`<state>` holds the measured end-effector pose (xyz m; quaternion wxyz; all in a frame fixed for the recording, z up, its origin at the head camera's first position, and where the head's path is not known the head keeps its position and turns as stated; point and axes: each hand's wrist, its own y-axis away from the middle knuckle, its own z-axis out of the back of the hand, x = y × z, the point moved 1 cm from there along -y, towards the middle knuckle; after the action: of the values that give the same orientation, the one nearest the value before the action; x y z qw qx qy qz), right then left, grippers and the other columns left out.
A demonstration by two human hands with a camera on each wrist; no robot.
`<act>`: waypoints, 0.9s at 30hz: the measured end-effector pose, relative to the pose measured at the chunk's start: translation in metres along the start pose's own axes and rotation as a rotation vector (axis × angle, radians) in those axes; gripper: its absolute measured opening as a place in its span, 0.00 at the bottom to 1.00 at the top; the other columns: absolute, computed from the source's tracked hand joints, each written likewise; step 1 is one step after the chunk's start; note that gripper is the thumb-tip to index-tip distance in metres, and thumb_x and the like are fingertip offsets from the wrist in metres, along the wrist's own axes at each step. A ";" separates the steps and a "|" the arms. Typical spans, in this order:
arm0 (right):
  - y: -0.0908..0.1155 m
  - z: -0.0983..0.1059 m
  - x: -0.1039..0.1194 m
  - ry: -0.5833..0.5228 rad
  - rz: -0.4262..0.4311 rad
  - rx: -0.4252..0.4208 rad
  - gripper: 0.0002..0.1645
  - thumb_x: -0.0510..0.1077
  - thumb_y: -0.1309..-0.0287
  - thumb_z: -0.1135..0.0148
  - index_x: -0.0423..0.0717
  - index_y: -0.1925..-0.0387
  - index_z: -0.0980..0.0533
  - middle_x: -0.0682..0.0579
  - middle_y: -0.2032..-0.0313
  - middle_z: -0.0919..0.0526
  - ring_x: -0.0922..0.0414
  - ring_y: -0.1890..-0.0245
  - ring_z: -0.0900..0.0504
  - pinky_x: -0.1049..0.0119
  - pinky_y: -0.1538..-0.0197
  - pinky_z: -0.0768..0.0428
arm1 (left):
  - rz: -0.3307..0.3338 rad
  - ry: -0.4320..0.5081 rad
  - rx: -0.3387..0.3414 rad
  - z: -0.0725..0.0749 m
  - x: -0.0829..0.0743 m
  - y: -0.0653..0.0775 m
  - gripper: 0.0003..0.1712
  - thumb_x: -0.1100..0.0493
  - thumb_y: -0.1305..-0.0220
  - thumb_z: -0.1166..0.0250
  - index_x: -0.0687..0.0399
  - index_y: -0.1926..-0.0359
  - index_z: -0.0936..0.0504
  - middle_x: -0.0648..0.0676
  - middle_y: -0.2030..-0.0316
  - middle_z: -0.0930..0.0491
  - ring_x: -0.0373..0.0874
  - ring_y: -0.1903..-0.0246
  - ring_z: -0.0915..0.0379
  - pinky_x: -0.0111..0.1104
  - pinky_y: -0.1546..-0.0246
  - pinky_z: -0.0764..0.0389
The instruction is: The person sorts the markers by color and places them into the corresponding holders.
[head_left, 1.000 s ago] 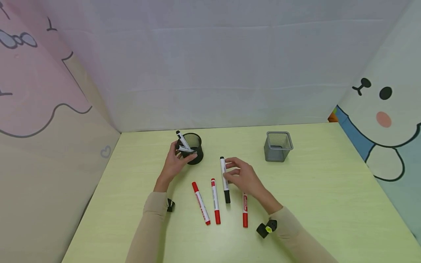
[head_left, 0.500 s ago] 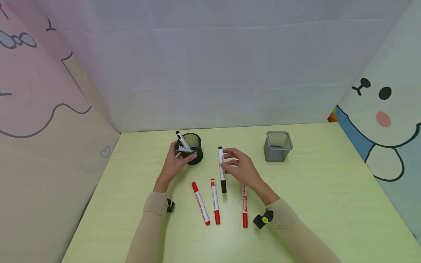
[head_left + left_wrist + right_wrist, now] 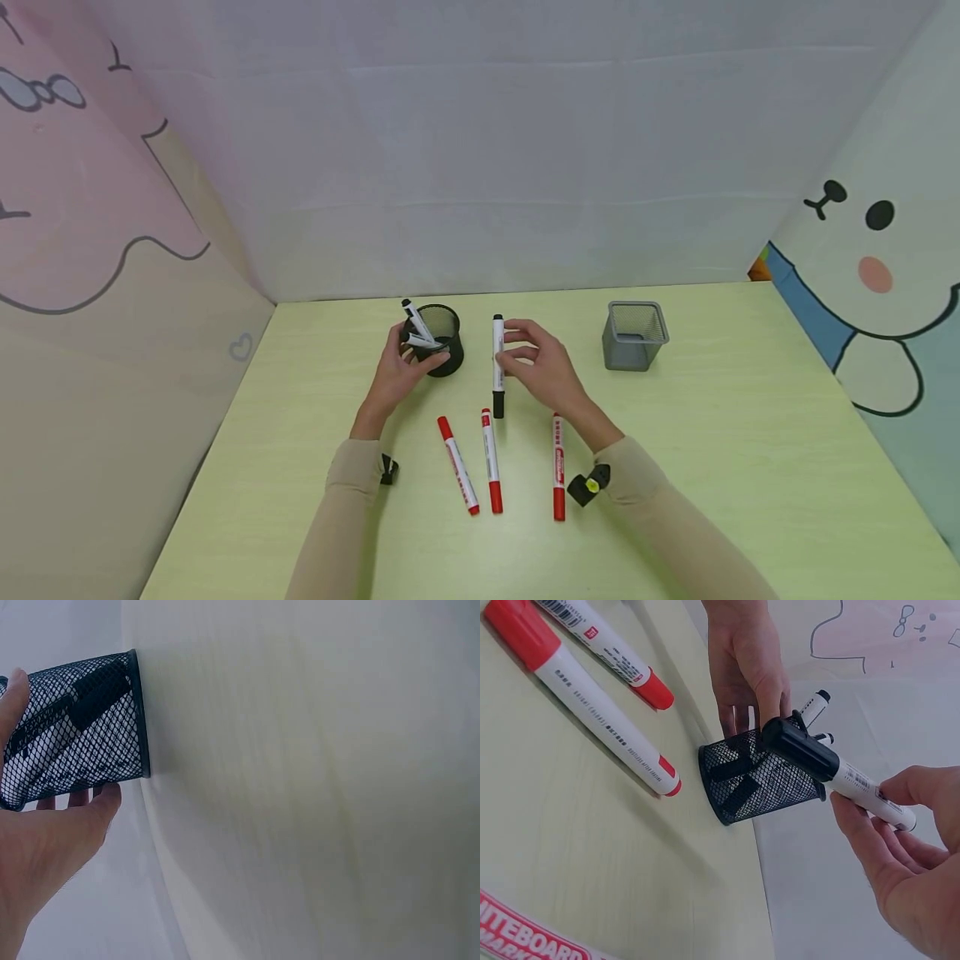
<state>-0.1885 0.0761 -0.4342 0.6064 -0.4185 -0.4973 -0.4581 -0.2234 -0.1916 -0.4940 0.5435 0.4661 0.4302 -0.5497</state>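
A round black mesh pen cup (image 3: 447,358) stands at the back left of the table, two black-capped whiteboard markers (image 3: 417,320) leaning in it. My left hand (image 3: 395,375) grips the cup round its side, thumb in front; the left wrist view shows the fingers (image 3: 109,799) against the mesh. Between thumb and fingers my right hand (image 3: 546,367) pinches another black whiteboard marker (image 3: 498,354), off the table and right of the cup, cap end toward me. In the right wrist view its black cap (image 3: 799,748) overlaps the cup in the picture.
Three red whiteboard markers lie in front of the hands: a left one (image 3: 458,467), a middle one (image 3: 491,462) and a right one (image 3: 558,471) near the right wrist. A square grey mesh pen holder (image 3: 633,342) stands at the back right. A white curtain (image 3: 510,167) hangs behind the table.
My right hand has moved away from me and a little left with the black marker, which has come nearer the cup. The left hand and the cup have stayed put.
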 end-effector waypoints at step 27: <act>-0.036 -0.010 0.016 -0.118 0.112 -0.093 0.30 0.34 0.33 0.35 0.44 0.33 0.31 0.41 0.44 0.21 0.47 0.50 0.15 0.60 0.52 0.13 | 0.000 -0.015 -0.003 -0.001 -0.001 0.000 0.52 0.57 0.42 0.21 0.52 0.25 0.43 0.60 0.32 0.34 0.57 0.29 0.39 0.47 0.26 0.39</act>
<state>-0.2196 0.0557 -0.4184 0.5807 -0.4996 -0.4861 -0.4207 -0.2234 -0.1908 -0.4933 0.5476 0.4613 0.4270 -0.5524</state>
